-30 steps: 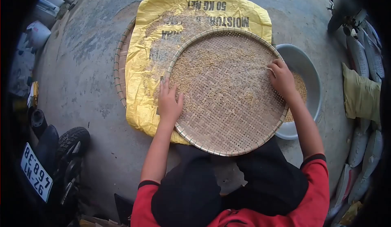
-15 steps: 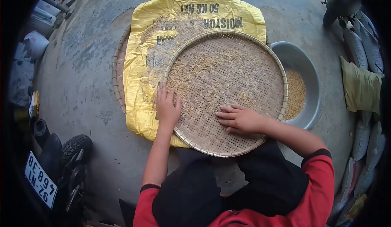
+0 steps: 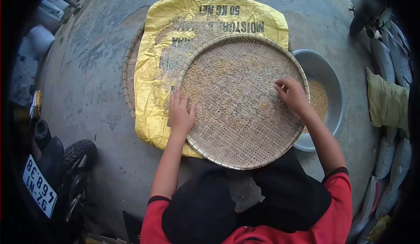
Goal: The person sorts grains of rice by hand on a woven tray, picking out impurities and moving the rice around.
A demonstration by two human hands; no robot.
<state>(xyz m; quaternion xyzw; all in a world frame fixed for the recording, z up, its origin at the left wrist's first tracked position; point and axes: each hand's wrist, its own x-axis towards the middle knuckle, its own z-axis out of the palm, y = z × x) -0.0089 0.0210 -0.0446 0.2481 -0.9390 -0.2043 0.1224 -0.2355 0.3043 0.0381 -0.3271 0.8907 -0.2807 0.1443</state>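
Note:
A round woven bamboo winnowing tray [image 3: 262, 143] lies tilted across my knees, unhusked grain [image 3: 218, 69] scattered thinly over its weave. My left hand [image 3: 180, 115] holds the tray's left rim, with the thumb inside and the fingers along the edge. Over the right part of the tray is my right hand [image 3: 292, 94], its fingers curled together. What they pinch, if anything, is too small to make out. Beneath the tray spreads a yellow printed sack [image 3: 151, 128] strewn with chaff and bits of grain.
A second woven tray [image 3: 130, 75] shows under the sack's left side. At right stands a grey metal basin [image 3: 334, 86] with golden grain, partly under the tray. A motorbike's rear wheel [image 3: 81, 156] is at lower left. Filled sacks [image 3: 389, 91] line the right side.
My right hand has moved up and to the right across the tray, and its fingers have curled from a spread pose. My left hand stays on the rim.

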